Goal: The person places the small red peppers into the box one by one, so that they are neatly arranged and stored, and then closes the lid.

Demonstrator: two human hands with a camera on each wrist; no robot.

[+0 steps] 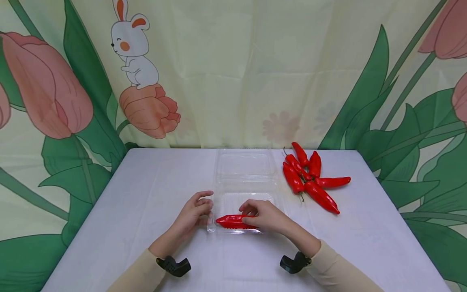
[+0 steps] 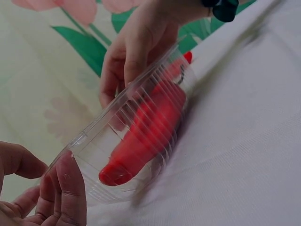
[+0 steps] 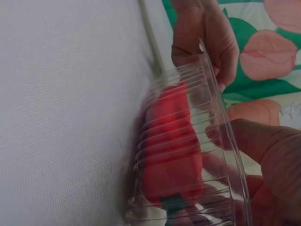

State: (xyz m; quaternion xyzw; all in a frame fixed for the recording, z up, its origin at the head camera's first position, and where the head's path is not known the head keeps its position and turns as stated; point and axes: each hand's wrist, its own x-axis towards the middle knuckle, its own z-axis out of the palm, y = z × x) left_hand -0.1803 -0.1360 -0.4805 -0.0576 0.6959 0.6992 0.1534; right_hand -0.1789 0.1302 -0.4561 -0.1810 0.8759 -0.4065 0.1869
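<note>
A red pepper (image 1: 230, 221), glossy with a green stem end, lies along the front of a clear plastic box (image 1: 233, 198). My right hand (image 1: 264, 215) reaches over the rim into the box. Its thumb and fingers are parted just above the pepper, and in the right wrist view a gap shows between thumb (image 3: 242, 136) and pepper (image 3: 171, 146). At the box's left end is my left hand (image 1: 193, 213), its loosely bent fingers (image 2: 70, 188) right at the rim and outer wall.
The box's clear lid (image 1: 246, 163) is folded back behind it. Several red peppers (image 1: 322, 197) lie in a cluster at the back right of the white-covered table (image 1: 153, 182). A printed curtain (image 1: 226, 81) hangs along the table's back edge.
</note>
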